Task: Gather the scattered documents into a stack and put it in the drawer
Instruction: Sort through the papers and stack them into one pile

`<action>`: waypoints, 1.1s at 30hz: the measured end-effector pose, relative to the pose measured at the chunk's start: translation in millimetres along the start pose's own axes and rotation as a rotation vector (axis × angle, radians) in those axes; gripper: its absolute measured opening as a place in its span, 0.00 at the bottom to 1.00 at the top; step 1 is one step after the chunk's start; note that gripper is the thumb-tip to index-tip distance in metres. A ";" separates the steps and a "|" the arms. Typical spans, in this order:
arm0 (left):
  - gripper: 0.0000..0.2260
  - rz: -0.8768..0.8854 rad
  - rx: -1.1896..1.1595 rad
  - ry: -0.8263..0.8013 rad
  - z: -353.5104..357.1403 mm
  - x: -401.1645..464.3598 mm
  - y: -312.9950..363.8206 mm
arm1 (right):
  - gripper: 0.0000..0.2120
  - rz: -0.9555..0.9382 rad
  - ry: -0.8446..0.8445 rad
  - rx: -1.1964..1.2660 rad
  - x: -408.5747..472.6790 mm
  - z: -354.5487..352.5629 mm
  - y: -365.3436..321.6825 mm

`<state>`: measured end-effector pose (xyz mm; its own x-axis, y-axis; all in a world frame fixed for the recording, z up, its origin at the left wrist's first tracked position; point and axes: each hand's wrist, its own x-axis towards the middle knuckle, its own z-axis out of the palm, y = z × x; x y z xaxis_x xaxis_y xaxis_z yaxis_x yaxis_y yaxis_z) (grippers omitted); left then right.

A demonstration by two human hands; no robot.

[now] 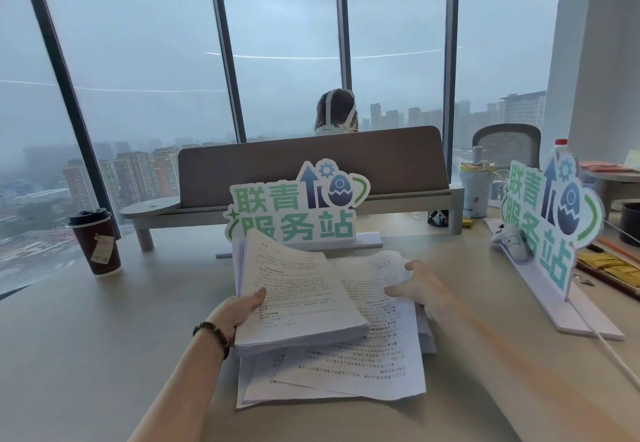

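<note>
Nearest, loose sheets [349,369] lie fanned on the desk [86,337], corners askew, overlapping one another. Above them the left hand [239,310] grips a thick stack [298,299] at its left edge, thumb on top of the printed page and fingers curled underneath (hidden by the paper); the stack is lifted and tilted, its far end higher than its near end. A dark bead bracelet [212,332] circles that wrist. The right hand [419,286] rests on the sheets just right of the stack, thumb spread toward the stack and the fingers bent over the far edge of the top sheet, which curls up there; whether they pinch it I cannot tell, as the hand is blurred.

Beyond the papers stands a sign [298,204] with green characters, and a second sign [550,227] stands at the right, a small white toy [510,242] beside its base. At the left sits a dark red cup [98,242] with a black lid. Further back is a brown divider [311,164], a person's head [337,111] behind it, then windows [138,61] over a hazy city.
</note>
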<state>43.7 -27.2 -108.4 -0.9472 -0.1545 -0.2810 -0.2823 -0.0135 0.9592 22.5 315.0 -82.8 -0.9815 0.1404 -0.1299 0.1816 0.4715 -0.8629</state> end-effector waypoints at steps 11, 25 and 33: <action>0.17 0.024 0.005 -0.041 -2.2 4.8 3.2 | 0.20 0.035 0.013 0.084 14.2 -14.7 18.7; 0.13 -0.024 0.004 -0.063 -1.4 0.7 1.3 | 0.15 0.004 -0.157 0.125 13.3 -16.2 10.9; 0.12 -0.010 -0.058 -0.133 0.1 0.7 3.8 | 0.13 0.088 -0.207 0.253 12.3 -19.9 11.3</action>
<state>42.0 -27.3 -104.9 -0.9574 -0.0222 -0.2880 -0.2858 -0.0718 0.9556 13.7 339.3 -84.4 -0.9590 -0.0209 -0.2828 0.2706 0.2309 -0.9346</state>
